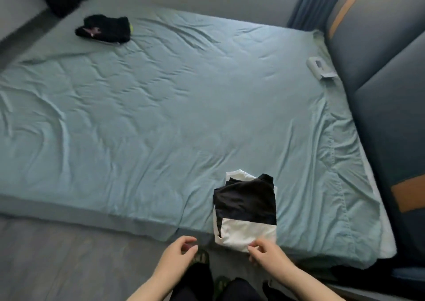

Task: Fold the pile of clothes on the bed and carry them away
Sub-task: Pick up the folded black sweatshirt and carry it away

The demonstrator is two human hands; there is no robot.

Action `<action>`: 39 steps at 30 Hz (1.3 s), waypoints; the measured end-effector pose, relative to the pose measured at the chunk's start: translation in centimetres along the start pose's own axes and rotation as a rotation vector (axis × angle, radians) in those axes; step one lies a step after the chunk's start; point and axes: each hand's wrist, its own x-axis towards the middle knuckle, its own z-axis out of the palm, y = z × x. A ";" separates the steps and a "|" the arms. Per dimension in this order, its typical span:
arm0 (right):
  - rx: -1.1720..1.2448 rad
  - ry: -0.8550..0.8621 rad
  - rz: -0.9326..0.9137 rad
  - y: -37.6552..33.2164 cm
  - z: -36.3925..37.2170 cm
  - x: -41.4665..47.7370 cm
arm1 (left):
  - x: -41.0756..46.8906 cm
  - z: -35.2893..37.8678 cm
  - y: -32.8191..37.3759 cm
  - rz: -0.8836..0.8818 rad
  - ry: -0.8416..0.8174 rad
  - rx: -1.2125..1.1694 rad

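A folded stack of black and white clothes (246, 208) lies at the near edge of the bed (161, 107), which has a wrinkled teal sheet. My right hand (266, 252) touches the stack's near white corner with curled fingers; whether it pinches the cloth is unclear. My left hand (179, 252) hovers off the bed edge, left of the stack, fingers loosely curled and holding nothing. A second small bundle of black clothes (103, 29) sits at the far left corner of the bed.
A padded blue-grey headboard (379, 82) with orange stripes runs along the right. A small white device (318, 66) lies on the bed's right edge. Grey wood floor (69, 254) is at the near left, with my legs and shoes below.
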 end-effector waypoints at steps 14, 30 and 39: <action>-0.355 -0.376 -0.283 -10.6 11.9 -0.9 | -16.3 1.7 -14.8 -0.535 0.595 -0.807; -0.516 -0.595 -0.427 -31.7 38.1 -7.6 | -31.4 -12.5 -37.3 -0.782 0.903 -1.254; -0.579 -0.485 -0.351 -41.6 42.7 -0.6 | -27.3 -28.1 -42.7 -0.695 1.062 -1.404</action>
